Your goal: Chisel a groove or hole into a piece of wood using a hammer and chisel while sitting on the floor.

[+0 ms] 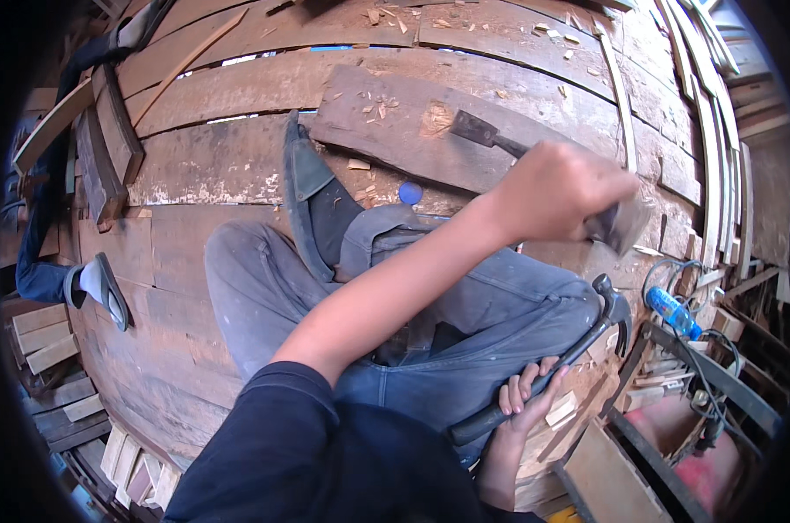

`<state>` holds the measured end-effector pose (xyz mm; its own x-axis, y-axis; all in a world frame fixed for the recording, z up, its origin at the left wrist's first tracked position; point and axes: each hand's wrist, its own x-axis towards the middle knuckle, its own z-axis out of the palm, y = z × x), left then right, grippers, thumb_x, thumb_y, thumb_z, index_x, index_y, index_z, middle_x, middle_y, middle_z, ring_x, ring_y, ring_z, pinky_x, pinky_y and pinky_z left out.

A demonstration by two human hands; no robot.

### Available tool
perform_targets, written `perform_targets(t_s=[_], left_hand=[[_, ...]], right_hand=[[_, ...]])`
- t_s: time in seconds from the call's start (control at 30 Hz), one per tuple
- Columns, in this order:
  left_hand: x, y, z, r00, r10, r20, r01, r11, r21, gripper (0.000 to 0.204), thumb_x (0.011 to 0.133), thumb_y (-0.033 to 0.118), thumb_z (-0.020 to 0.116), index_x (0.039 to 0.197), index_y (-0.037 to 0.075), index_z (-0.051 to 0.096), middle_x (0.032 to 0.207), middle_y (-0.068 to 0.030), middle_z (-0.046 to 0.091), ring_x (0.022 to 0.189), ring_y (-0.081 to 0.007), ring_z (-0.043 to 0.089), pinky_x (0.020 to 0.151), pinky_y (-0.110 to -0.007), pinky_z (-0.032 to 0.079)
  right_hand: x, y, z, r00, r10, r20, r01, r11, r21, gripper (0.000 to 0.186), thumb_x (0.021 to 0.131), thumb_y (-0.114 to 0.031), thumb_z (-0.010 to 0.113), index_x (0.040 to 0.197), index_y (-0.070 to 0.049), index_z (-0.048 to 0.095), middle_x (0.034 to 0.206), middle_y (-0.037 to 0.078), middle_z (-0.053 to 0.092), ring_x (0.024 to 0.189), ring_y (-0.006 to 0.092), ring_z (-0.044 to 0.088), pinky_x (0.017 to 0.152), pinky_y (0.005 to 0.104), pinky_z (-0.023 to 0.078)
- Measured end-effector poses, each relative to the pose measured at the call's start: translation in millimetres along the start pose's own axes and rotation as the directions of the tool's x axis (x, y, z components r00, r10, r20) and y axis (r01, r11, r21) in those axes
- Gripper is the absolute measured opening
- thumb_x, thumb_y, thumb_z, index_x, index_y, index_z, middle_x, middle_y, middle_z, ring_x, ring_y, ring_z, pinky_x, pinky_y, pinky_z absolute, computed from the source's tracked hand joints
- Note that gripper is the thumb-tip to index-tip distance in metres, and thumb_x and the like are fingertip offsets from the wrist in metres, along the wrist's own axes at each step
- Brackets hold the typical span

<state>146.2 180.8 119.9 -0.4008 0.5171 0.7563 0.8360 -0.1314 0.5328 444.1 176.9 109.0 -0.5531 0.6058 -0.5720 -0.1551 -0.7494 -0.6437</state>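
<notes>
My left arm reaches across my body to the right, and my left hand (565, 192) is closed round the handle of a chisel (478, 129). The blade points left, over or beside a pale chipped patch on a dark plank (360, 122); whether it touches the wood I cannot tell. The handle's butt end sticks out of my fist, smeared by motion. Low on the right, my right hand (534, 394) grips a claw hammer (573, 349) by its shaft. The hammer's head lies up by my knee, its dark grip angled down toward my lap.
I sit on a board floor (212, 166) scattered with wood chips. A blue bottle (674, 312) and cables lie at the right, near long thin strips (707, 131). A round blue cap (410, 193) sits near my foot. Another person's sandalled foot (103, 288) is at the left.
</notes>
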Motion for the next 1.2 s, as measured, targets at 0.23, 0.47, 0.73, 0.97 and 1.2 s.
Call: perform_targets(t_s=[0.23, 0.47, 0.73, 0.97, 1.2], left_hand=[[32.3, -30.5, 13.0, 0.964, -0.157, -0.214, 0.167, 0.985, 0.03, 0.037, 0.061, 0.01, 0.07, 0.095, 0.007, 0.057, 0.07, -0.0158, 0.062, 0.067, -0.0355, 0.064, 0.057, -0.043, 0.05], [42.2, -39.0, 16.5, 0.947, -0.161, -0.277, 0.187, 0.98, 0.071, 0.031, 0.06, 0.008, 0.068, 0.088, 0.007, 0.054, 0.069, -0.014, 0.062, 0.067, -0.0354, 0.064, 0.055, -0.044, 0.049], [43.8, -42.5, 13.7, 0.911, -0.159, -0.381, 0.205, 0.975, 0.083, 0.024, 0.06, 0.005, 0.065, 0.08, 0.007, 0.052, 0.066, -0.0139, 0.062, 0.062, -0.0345, 0.064, 0.052, -0.043, 0.05], [37.8, -50.8, 9.7, 0.909, -0.152, -0.388, 0.212, 0.97, 0.116, 0.03, 0.06, 0.012, 0.071, 0.085, 0.008, 0.055, 0.068, -0.0129, 0.062, 0.065, -0.0333, 0.064, 0.055, -0.042, 0.05], [29.4, -61.5, -38.5, 0.849, -0.074, -0.524, -0.048, 0.975, -0.216, 0.017, 0.077, 0.011, 0.069, 0.085, 0.006, 0.055, 0.067, -0.0074, 0.061, 0.058, -0.0224, 0.063, 0.052, -0.038, 0.049]], right_hand=[[1.4, -1.2, 0.0, 1.0, 0.017, -0.016, -0.017, 1.0, -0.014, 0.039, 0.102, -0.05, 0.027, 0.09, -0.014, 0.038, 0.05, 0.001, 0.029, 0.028, 0.0085, 0.022, 0.024, 0.0223, 0.02], [2.4, -2.5, -2.8, 0.999, 0.025, -0.019, -0.026, 1.0, -0.013, 0.039, 0.102, -0.05, 0.027, 0.091, -0.014, 0.037, 0.049, 0.001, 0.028, 0.028, 0.0085, 0.022, 0.024, 0.0224, 0.02], [3.2, -2.4, -2.6, 1.0, 0.023, -0.001, -0.023, 1.0, -0.002, 0.039, 0.102, -0.05, 0.027, 0.091, -0.014, 0.037, 0.049, 0.0, 0.027, 0.028, 0.0081, 0.022, 0.024, 0.0221, 0.021], [4.0, -1.2, -1.8, 1.0, 0.026, 0.005, -0.026, 1.0, -0.011, 0.039, 0.102, -0.05, 0.027, 0.092, -0.014, 0.037, 0.049, 0.001, 0.027, 0.028, 0.0082, 0.022, 0.024, 0.0218, 0.021], [2.0, -2.4, 0.0, 0.999, 0.028, -0.032, -0.028, 1.0, -0.001, 0.039, 0.102, -0.051, 0.027, 0.092, -0.014, 0.037, 0.049, 0.0, 0.027, 0.028, 0.0079, 0.022, 0.024, 0.0214, 0.021]])
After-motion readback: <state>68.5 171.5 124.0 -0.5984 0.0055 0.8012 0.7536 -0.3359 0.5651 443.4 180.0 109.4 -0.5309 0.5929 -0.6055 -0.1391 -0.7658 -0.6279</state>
